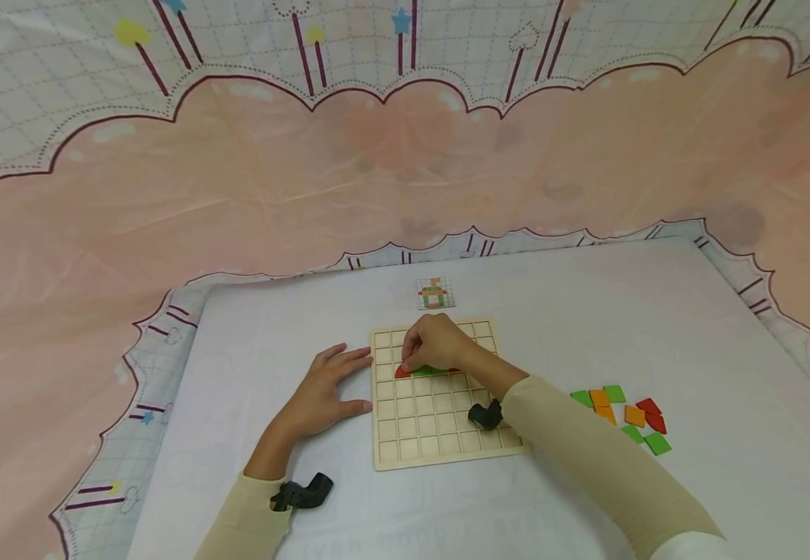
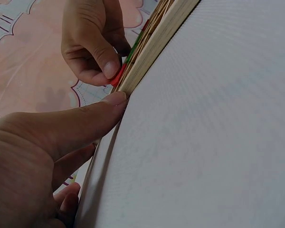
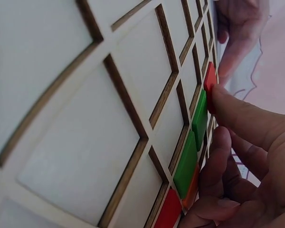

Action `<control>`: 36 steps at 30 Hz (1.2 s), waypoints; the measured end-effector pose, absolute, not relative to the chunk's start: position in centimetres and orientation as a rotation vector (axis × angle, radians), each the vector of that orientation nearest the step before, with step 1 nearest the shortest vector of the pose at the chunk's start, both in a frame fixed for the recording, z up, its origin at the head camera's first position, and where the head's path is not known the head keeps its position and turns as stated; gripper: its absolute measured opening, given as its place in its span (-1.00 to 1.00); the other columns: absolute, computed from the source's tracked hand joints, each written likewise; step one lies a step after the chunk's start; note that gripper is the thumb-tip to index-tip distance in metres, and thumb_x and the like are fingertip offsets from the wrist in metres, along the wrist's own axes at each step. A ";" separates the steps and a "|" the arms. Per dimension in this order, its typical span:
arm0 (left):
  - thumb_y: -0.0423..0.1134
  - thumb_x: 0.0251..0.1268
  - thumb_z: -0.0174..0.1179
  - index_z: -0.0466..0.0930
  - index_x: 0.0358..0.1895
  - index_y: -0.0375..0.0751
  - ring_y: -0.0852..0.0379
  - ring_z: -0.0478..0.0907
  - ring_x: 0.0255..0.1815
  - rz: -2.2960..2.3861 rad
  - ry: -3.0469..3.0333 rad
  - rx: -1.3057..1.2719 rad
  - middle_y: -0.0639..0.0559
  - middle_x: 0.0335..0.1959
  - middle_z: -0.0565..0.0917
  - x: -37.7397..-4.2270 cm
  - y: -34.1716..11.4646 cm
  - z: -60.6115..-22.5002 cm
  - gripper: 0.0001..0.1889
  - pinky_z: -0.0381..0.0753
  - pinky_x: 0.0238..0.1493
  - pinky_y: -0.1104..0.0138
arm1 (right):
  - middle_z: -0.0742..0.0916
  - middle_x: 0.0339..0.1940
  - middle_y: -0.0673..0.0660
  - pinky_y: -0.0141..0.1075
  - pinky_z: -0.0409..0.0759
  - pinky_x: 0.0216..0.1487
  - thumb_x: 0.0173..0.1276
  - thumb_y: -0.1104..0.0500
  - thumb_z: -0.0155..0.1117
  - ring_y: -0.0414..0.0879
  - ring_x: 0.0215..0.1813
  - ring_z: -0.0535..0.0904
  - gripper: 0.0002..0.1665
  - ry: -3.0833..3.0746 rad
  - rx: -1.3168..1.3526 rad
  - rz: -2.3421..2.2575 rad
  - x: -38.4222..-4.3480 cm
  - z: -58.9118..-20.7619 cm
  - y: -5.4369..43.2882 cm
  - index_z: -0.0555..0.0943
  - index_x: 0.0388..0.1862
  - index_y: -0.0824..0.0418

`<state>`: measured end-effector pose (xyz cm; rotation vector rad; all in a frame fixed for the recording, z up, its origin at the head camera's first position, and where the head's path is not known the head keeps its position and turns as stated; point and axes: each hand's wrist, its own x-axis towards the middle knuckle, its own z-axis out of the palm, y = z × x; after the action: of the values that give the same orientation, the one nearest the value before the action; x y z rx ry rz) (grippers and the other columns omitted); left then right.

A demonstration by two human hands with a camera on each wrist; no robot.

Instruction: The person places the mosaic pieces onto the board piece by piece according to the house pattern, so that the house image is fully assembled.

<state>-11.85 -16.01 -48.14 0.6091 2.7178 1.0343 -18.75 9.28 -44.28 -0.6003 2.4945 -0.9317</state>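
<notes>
A wooden grid board lies on the white table. My right hand is over its upper part, thumb and fingers pinching a red tile with a curved edge at the left end of a row. Beside that tile, two green tiles sit in the grid, then another red tile. Part of an orange tile shows behind them, mostly covered by the fingers. My left hand rests spread at the board's left edge, its thumb touching the side in the left wrist view.
Loose green, orange and red tiles lie scattered right of the board, near the right forearm. Beyond the board's far edge is a small picture card with a coloured tile pattern. A patterned peach cloth hangs behind the table.
</notes>
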 end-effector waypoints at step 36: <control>-0.09 0.06 0.57 0.49 0.44 -0.07 -0.18 -0.02 0.67 0.980 2.746 0.576 0.09 0.55 0.39 -11.8 -15.8 -48.3 -0.20 0.14 0.54 -0.29 | 0.73 -0.40 -0.17 -0.36 0.56 -0.24 0.26 0.15 0.52 -0.19 -0.30 0.53 -0.95 2.555 -0.724 -0.707 -17.3 -41.9 25.7 0.79 -0.30 0.02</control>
<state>-11.76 -15.83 -48.26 0.5757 2.7460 0.9804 -17.27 25.71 -41.88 -0.7236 2.5553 -0.7065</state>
